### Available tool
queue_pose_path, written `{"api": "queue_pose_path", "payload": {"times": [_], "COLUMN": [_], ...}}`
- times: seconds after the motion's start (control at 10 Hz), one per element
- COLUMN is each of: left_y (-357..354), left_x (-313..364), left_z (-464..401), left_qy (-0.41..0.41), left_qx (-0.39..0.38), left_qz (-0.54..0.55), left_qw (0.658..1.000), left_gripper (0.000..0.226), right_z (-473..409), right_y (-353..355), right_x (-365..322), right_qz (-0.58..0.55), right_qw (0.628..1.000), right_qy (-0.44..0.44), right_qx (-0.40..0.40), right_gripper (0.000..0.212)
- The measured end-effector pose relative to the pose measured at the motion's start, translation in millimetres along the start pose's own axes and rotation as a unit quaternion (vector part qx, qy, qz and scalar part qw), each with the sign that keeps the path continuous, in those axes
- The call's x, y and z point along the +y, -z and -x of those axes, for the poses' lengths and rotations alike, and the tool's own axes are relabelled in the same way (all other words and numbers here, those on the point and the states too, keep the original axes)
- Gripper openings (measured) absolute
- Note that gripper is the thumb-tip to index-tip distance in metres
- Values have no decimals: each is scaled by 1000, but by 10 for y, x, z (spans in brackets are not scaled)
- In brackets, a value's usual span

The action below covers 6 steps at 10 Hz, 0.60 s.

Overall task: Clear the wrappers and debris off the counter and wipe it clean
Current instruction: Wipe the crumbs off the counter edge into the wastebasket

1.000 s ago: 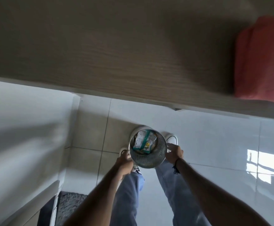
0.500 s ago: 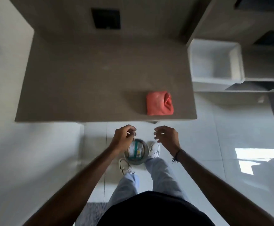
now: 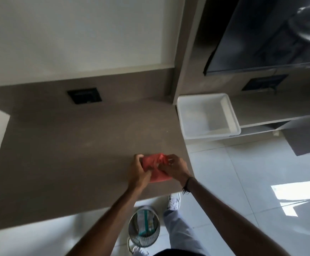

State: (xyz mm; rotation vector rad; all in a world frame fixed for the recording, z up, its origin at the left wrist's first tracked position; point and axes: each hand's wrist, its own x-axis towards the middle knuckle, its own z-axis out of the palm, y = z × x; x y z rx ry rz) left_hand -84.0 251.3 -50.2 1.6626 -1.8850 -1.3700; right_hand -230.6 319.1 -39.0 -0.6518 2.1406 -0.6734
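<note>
A red cloth [image 3: 155, 168] lies near the front right corner of the grey-brown counter [image 3: 76, 148]. My left hand [image 3: 138, 171] grips its left side and my right hand [image 3: 174, 166] grips its right side, both on the counter top. On the floor below, between the counter edge and my feet, stands a metal mesh bin [image 3: 144, 226] with wrappers inside. The counter surface shows no wrappers.
A white plastic tub [image 3: 208, 115] sits on a lower shelf right of the counter. A dark socket plate [image 3: 84, 95] is set in the back panel. A dark screen [image 3: 272, 34] hangs at upper right. Glossy white floor tiles [image 3: 252, 182] spread to the right.
My hands let go of the bin on the floor, rose to the counter and took hold of the red cloth. The view lifted from the floor to the counter top.
</note>
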Motion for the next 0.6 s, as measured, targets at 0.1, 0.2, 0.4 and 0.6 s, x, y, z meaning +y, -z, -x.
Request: {"api": "queue_pose_path", "payload": {"times": [0.1, 0.2, 0.4, 0.6], "left_y": [-338, -630, -1325, -1421], "left_x": [478, 900, 1664, 1724], "left_z": [-415, -749, -1458, -1683], "left_qy": [-14, -39, -68, -66], "left_qx": [-11, -13, -71, -88], "left_qz": [8, 8, 17, -52], "left_qw": [1000, 999, 995, 993], "left_gripper": [41, 38, 32, 29], "right_z": [-483, -853, -1653, -1932], "right_y": [471, 866, 1683, 1912], "right_x": [-13, -65, -27, -52], "right_qz": [-50, -70, -105, -42], "right_qw": [998, 997, 986, 991], "right_qy": [-16, -23, -37, -72], "right_qx": [-17, 33, 125, 104], "right_gripper": [34, 33, 34, 43]}}
